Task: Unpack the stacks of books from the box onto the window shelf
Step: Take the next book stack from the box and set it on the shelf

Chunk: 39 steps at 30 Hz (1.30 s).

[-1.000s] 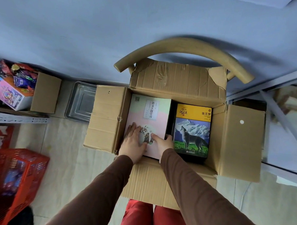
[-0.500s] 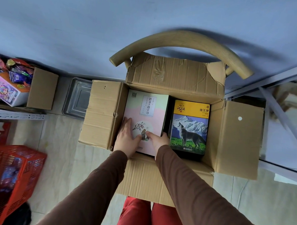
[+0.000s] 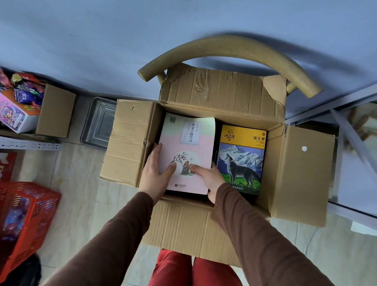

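Inside the open cardboard box (image 3: 298, 169) on the wooden chair (image 3: 230, 47), the left hand (image 3: 155, 173) and right hand (image 3: 207, 178) clamp the near corners of the pink book (image 3: 187, 151) titled 语文主题学习, thumbs on its cover, just left of the yellow 狼王梦 wolf book (image 3: 241, 158).

Both hands — left hand (image 3: 155, 170), right hand (image 3: 209, 178) — clasp inward, thumbs up.

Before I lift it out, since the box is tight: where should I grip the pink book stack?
Probably by the two long side edges near its front end, coming from above. The pink book stack lies flat, hemmed by the box wall on the left and the wolf book on the right, so fingers must slip down those gaps.
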Each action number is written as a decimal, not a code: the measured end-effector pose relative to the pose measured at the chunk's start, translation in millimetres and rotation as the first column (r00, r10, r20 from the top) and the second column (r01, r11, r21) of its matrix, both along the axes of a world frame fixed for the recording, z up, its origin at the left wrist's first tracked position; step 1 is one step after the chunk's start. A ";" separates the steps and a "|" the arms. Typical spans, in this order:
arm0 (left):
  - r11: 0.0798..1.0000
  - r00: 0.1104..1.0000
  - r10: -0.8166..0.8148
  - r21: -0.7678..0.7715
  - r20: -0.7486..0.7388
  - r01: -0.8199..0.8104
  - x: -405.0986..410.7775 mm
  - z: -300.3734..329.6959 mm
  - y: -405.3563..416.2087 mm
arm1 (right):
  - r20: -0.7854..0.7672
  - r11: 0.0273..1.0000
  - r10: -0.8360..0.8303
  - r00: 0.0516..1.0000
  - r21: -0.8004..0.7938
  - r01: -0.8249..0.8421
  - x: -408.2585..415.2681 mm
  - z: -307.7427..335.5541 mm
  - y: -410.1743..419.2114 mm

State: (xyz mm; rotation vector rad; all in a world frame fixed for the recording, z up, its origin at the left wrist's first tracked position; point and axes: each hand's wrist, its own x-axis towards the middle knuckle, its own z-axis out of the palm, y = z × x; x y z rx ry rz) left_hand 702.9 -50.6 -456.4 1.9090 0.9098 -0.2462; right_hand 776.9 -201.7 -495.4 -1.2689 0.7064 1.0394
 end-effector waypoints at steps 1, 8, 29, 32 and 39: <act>0.994 0.997 0.073 -0.077 -0.005 -0.073 -0.3 3.0 1.6 | -0.022 1.000 0.014 1.000 0.028 -0.014 4.8 2.8 -7.4; 0.610 0.909 0.179 -0.683 -0.375 -0.402 16.0 2.0 19.6 | -0.163 0.986 0.111 0.980 0.138 -0.089 23.1 16.3 -46.5; 0.570 0.873 0.484 -0.737 -0.055 -0.362 -44.4 137.7 23.7 | 0.125 0.954 0.152 0.980 0.241 -0.179 -1.0 156.3 -3.3; 0.585 0.828 0.559 -0.721 0.027 -0.372 -80.2 184.9 45.6 | 0.235 0.918 0.253 0.938 0.249 -0.310 -17.9 210.3 29.3; 0.600 0.666 0.718 -0.665 0.202 -0.445 -211.4 285.0 106.4 | 0.489 0.770 0.408 0.771 0.270 -0.578 -108.5 320.0 132.5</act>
